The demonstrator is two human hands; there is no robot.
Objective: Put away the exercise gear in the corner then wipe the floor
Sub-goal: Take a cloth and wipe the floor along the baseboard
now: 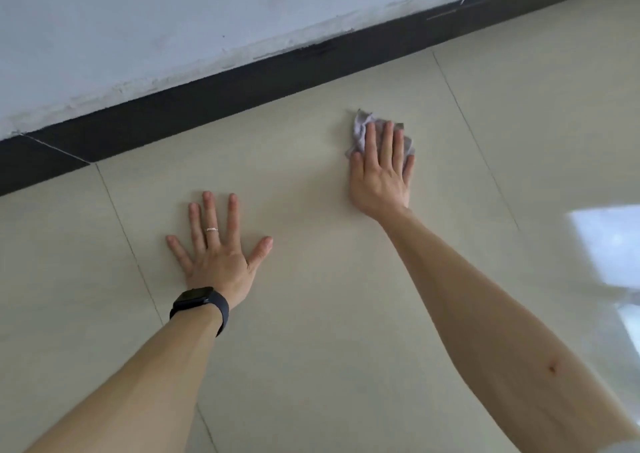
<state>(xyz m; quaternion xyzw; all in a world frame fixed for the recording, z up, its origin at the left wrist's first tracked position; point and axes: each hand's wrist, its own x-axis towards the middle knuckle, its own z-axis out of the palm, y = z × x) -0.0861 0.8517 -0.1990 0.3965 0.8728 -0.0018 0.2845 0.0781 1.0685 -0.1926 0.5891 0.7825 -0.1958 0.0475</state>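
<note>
Slippage is the risk: the right hand (381, 172) pins the crumpled grey cloth (361, 130) to the glossy floor (329, 314) near the black skirting (207, 106) with straight, close fingers, not clamped, so it may skid free, while the left hand (216, 255) rests flat, fingers splayed.

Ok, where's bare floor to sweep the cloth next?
Bare tile lies between the left hand and the right hand pressing the cloth, between the cloth and the black skirting, and right of the cloth toward the window glare. Only the left hand blocks a leftward sweep.
</note>
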